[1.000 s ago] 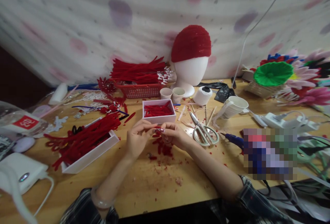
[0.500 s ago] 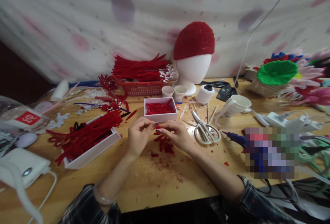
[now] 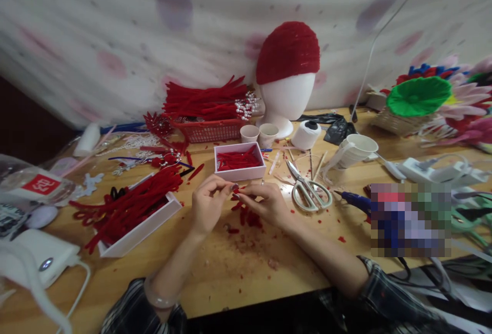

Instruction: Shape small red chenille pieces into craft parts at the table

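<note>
My left hand [image 3: 207,205] and my right hand [image 3: 267,202] meet over the middle of the wooden table [image 3: 238,272]. Both pinch a small red pipe-cleaner piece [image 3: 235,189] between their fingertips. Short red pieces [image 3: 246,216] lie on the wood just below the hands. A small white box [image 3: 239,161] of red pieces stands right behind them. A larger white tray [image 3: 130,216] heaped with red pipe cleaners sits to the left.
White-handled scissors [image 3: 309,190] and a blue glue gun [image 3: 355,201] lie right of the hands. Behind are a white foam head with a red cap [image 3: 287,75], a red basket [image 3: 209,129], two paper cups [image 3: 258,133], a thread spool [image 3: 306,134] and a white mug [image 3: 355,150]. Colourful flowers [image 3: 430,101] stand far right.
Both hands keep pinching the red piece at the same spot; only the fingers shift slightly. The camera view has drifted a little.
</note>
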Available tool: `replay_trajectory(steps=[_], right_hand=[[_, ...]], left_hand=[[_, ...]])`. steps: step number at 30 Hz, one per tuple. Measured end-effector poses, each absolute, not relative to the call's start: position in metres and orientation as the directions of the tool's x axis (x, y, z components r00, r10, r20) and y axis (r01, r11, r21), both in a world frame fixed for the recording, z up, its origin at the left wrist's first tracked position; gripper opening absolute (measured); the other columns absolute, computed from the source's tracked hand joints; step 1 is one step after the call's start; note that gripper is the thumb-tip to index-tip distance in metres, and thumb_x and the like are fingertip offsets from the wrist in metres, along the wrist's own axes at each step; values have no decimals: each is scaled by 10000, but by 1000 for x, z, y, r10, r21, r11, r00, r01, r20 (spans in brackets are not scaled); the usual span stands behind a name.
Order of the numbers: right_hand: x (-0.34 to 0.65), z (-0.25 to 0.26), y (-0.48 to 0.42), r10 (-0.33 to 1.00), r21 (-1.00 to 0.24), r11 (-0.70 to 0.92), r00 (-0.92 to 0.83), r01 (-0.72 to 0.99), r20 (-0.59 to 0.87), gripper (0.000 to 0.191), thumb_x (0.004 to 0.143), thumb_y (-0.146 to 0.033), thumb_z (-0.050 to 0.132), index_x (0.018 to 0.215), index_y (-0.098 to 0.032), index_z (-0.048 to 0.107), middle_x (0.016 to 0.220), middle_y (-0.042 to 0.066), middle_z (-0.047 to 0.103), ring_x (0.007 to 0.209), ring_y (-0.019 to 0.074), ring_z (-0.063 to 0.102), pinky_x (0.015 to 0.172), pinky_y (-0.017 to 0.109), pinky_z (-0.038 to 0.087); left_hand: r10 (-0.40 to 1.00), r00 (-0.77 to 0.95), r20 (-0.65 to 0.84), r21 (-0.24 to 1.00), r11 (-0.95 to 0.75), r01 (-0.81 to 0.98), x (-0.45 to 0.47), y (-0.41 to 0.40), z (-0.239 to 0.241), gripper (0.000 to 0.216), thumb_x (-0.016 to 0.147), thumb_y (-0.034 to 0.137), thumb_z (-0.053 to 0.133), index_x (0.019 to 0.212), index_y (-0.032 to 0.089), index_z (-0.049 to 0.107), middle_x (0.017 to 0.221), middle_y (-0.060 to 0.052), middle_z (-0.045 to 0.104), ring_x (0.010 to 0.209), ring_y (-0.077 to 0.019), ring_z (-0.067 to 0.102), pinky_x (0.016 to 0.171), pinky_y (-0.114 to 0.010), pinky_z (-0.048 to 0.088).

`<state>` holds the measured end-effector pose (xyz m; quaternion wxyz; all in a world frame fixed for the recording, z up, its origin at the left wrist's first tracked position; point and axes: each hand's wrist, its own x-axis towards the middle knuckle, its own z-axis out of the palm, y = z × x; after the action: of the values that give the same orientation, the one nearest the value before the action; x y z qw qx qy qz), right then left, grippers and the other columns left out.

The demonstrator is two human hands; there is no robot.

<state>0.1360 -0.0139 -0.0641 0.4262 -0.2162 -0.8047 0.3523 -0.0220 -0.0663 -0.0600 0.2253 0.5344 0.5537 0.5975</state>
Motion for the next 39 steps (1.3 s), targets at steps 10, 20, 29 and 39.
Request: replay_trajectory(steps=[10, 20, 29, 39], right_hand=[[140, -60, -13, 641, -751, 654, -590, 85, 491, 239, 897, -248, 558, 697, -147, 640, 593, 28, 606, 524, 110, 506, 520, 219, 384], [152, -73, 18, 567, -527, 786, -715, 323, 409, 498, 937, -402, 518, 517, -147, 598, 482, 31, 573, 429, 88, 403, 482, 248, 248], [153, -79, 23, 650, -535, 756, -525, 376, 550, 601, 994, -409, 354, 502, -158, 592, 466, 38, 551, 434, 102, 416, 487, 261, 265], [152, -73, 20, 837, -844, 483, -404, 232, 368, 516, 939, -498, 441, 575, -169, 603, 527, 12, 520, 534, 120, 443, 563, 249, 362]], left_hand=[[882, -291, 370, 884, -237, 404, -21, -68, -58, 171, 809, 250, 649, 663, 171, 687, 648, 9, 608, 611, -110, 551, 581, -203, 428], [947, -166, 275, 652, -57, 756, -21, 8, -27, 213, 814, 114, 568, 976, 177, 690, 918, -60, 738, 799, -170, 665, 765, -271, 499], [984, -108, 142, 439, 35, 898, -9, 52, -43, 379, 757, 38, 550, 1110, 141, 642, 893, -103, 753, 882, -239, 688, 817, -330, 489], [895, -172, 412, 650, -157, 743, -17, 36, -30, 368, 807, 154, 538, 1159, 167, 646, 951, -107, 746, 838, -219, 704, 821, -351, 530]])
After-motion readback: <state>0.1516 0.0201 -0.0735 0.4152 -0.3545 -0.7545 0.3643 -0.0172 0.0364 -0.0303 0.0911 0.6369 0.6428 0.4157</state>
